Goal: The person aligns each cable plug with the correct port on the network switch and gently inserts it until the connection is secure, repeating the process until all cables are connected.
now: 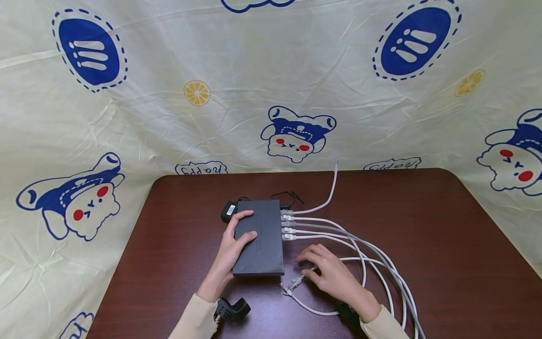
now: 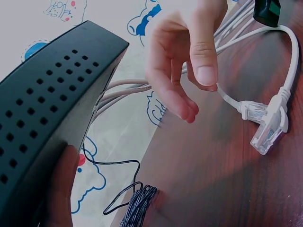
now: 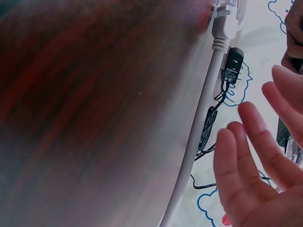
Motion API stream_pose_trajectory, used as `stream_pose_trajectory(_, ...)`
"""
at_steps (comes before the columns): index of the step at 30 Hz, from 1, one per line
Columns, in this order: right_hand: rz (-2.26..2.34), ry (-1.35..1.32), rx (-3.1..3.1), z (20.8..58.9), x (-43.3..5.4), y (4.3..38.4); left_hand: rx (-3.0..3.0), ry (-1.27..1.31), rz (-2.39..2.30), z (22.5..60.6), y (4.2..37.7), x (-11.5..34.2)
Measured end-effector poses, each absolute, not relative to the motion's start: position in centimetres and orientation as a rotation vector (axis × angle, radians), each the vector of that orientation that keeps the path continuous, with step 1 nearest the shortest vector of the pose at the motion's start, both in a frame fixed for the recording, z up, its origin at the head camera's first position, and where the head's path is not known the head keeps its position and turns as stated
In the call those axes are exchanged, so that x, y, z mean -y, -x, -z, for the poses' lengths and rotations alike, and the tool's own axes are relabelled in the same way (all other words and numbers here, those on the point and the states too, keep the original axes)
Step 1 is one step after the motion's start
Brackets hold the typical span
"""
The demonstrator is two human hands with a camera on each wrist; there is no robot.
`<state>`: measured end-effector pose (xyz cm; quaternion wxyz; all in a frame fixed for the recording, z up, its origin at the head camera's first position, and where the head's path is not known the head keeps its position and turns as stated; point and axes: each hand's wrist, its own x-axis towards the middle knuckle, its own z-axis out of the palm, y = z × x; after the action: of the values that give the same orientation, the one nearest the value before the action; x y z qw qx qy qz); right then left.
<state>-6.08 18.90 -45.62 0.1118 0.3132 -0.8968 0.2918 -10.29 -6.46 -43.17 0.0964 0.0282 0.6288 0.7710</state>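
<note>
A dark grey network switch (image 1: 264,256) lies under my left hand (image 1: 228,247), which grips its left edge with thumb and index finger on top; the other fingers are hidden beneath. Several network cables (image 1: 330,221) run from plugs along the switch's right side. My right hand (image 1: 332,273) hovers just right of the switch, fingers loosely bent and nothing between them, as the left wrist view also shows. Close below its fingertips, two loose clear cable plugs (image 2: 270,125) lie on the table, one crossing the other.
Behind the switch sit a black power adapter (image 1: 229,211) and a bundled thin black cord (image 2: 138,205). One white cable (image 1: 332,188) bends up toward the back edge of the brown table (image 1: 182,245). A printed cloth (image 1: 237,132) hangs behind.
</note>
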Motion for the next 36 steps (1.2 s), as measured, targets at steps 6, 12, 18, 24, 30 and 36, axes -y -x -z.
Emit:
stream_pose_trajectory(6,-0.843,-0.894,2.710,45.73,-18.92,6.01,-1.858,-0.080,-2.282,43.17,10.21,6.48)
stream_pose_trajectory(12,-0.816,-0.880,2.748,45.84,-18.94,6.07,-1.872,-0.080,-2.275,43.17,10.20,6.47)
stream_pose_trajectory(18,-0.794,-0.858,2.800,45.73,-18.78,5.96,-1.871,-0.075,-2.274,43.22,10.22,6.45)
stream_pose_trajectory(24,-0.786,-0.852,2.841,45.58,-18.68,5.82,-1.863,-0.074,-2.281,43.22,10.15,6.46)
stream_pose_trajectory(30,-0.785,-0.859,2.894,45.67,-18.64,5.78,-1.873,-0.073,-2.272,43.27,10.04,6.48)
stream_pose_trajectory(36,-0.763,-0.884,2.868,45.80,-18.61,5.75,-1.874,-0.073,-2.273,43.35,10.02,6.47)
